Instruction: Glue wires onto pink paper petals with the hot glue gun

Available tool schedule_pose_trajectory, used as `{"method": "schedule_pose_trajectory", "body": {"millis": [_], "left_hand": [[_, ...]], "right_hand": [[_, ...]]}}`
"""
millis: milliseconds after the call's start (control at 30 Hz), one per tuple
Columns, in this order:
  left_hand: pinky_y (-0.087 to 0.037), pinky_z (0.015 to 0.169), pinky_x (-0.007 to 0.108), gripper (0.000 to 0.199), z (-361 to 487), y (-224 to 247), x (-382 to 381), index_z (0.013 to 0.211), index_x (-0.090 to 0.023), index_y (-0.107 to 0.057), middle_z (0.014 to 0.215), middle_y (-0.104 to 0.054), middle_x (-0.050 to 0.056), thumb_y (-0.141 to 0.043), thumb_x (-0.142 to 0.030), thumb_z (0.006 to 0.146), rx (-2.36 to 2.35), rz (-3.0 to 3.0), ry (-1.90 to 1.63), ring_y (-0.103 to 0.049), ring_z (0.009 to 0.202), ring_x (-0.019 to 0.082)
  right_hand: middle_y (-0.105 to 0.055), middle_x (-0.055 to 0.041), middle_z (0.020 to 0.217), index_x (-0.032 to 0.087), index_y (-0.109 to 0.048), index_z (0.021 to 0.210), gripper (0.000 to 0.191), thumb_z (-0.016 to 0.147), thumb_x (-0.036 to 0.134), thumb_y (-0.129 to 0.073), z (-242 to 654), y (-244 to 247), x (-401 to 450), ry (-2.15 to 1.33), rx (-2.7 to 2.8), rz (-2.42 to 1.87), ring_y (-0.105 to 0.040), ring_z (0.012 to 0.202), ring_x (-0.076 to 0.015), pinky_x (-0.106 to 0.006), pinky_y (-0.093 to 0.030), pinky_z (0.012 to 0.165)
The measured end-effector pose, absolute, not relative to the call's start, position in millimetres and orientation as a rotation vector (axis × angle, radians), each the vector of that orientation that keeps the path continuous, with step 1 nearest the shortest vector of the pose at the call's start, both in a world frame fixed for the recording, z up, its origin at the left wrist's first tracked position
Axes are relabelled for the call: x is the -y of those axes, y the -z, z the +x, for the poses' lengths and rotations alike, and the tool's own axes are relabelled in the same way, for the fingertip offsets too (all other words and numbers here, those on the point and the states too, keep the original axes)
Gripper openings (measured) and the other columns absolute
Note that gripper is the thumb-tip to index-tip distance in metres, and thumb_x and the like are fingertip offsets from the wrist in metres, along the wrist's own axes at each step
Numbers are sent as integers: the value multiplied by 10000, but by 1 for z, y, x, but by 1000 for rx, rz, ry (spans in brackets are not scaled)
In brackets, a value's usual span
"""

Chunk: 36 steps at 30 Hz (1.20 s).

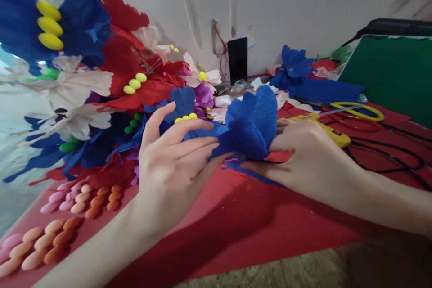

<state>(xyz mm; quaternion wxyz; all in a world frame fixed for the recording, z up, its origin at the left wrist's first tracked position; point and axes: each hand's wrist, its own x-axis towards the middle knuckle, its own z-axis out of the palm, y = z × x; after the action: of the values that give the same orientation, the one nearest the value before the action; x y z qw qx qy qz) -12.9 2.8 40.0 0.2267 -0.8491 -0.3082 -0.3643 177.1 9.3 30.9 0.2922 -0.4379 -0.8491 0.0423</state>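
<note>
A blue crepe-paper piece [251,121] with ruffled, petal-like wings is between my hands, just above the red tabletop. A row of yellow oval beads [186,118] runs between its left and right parts. My left hand [175,157] grips it near the middle, thumb and index finger spread around the beads, the other fingertips tucked against the paper. On the other side, my right hand [297,148] pinches the lower right edge of the ruffled wing; its fingertips are partly hidden behind the paper. Blue and red paper scraps [243,164] lie beneath.
Crepe-paper butterflies [74,85] in blue, white and red are heaped at left. Pink, peach and orange oval beads [60,234] lie front left. A phone [238,60] leans on the wall. At right are a yellow glue gun [334,135], scissors [361,111] and a green board [391,76].
</note>
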Motion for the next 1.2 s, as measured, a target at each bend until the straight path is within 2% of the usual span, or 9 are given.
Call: {"method": "schedule_pose_trajectory", "body": {"millis": [167, 333, 433, 533, 633, 767, 900, 1067, 1200], "left_hand": [[-411, 940, 524, 191, -12, -45, -3, 606, -162, -574, 646, -702, -35, -684, -141, 760, 843, -2359, 1094, -647, 721, 148], [-403, 957, 518, 222, -15, -43, -6, 586, -166, -561, 628, -696, -39, -650, -132, 785, 798, -2407, 1063, -663, 744, 156], [-414, 969, 434, 73, -13, -43, -3, 760, -176, -616, 773, -711, -5, -636, -234, 800, 918, -2494, 1060, -640, 821, 159], [-401, 979, 357, 175, -10, -45, 4, 943, -173, -608, 933, -699, 27, -601, -295, 817, 962, -2584, 997, -615, 897, 166], [-336, 1013, 369, 88, -6, -48, 10, 842, -214, -620, 835, -711, -32, -532, -200, 841, 840, -2614, 872, -609, 858, 160], [-353, 966, 369, 229, -2, -46, 16, 716, -245, -626, 710, -692, -67, -463, -121, 819, 852, -2572, 731, -589, 780, 153], [-345, 935, 330, 307, 4, -35, 21, 657, -230, -600, 634, -643, -61, -408, -141, 880, 870, -2441, 655, -546, 706, 137], [-400, 717, 312, 396, 11, -20, 26, 537, -205, -553, 545, -585, -35, -395, -78, 878, 806, -2282, 722, -511, 611, 144], [-418, 824, 301, 361, 11, -20, 27, 546, -194, -600, 576, -629, -37, -447, -53, 842, 737, -2267, 788, -570, 687, 131]], "right_hand": [[-637, 3, 579, 185, -657, 557, 168, 701, 264, -622, 180, -37, -13, -381, 2268, -1265, -558, 545, -112, -216, -406, 515], [-640, -4, 585, 189, -652, 537, 156, 672, 266, -636, 179, -38, -15, -381, 2278, -1369, -561, 530, -127, -237, -407, 510], [-627, -10, 589, 193, -646, 554, 174, 712, 247, -598, 181, -37, -16, -217, 2384, -1302, -558, 573, -134, -255, -400, 560], [-602, -13, 576, 196, -605, 520, 204, 704, 124, -553, 183, -34, -11, 161, 2465, -1121, -535, 634, -150, -291, -375, 641], [-550, -3, 535, 188, -537, 480, 221, 652, 48, -549, 181, -31, -3, 525, 2464, -952, -485, 621, -155, -321, -340, 695], [-500, -1, 511, 187, -517, 471, 207, 615, 55, -585, 175, -27, 6, 747, 2466, -949, -454, 608, -165, -335, -306, 718], [-496, -15, 514, 193, -527, 466, 205, 603, 51, -584, 169, -23, 9, 759, 2472, -995, -451, 599, -169, -335, -298, 681], [-500, -29, 495, 192, -502, 434, 199, 504, 8, -529, 166, -14, 12, 657, 2438, -1018, -444, 603, -162, -317, -307, 647], [-506, -24, 482, 201, -473, 417, 180, 458, 35, -530, 166, -8, 13, 609, 2380, -1004, -417, 596, -156, -310, -306, 637]]}}
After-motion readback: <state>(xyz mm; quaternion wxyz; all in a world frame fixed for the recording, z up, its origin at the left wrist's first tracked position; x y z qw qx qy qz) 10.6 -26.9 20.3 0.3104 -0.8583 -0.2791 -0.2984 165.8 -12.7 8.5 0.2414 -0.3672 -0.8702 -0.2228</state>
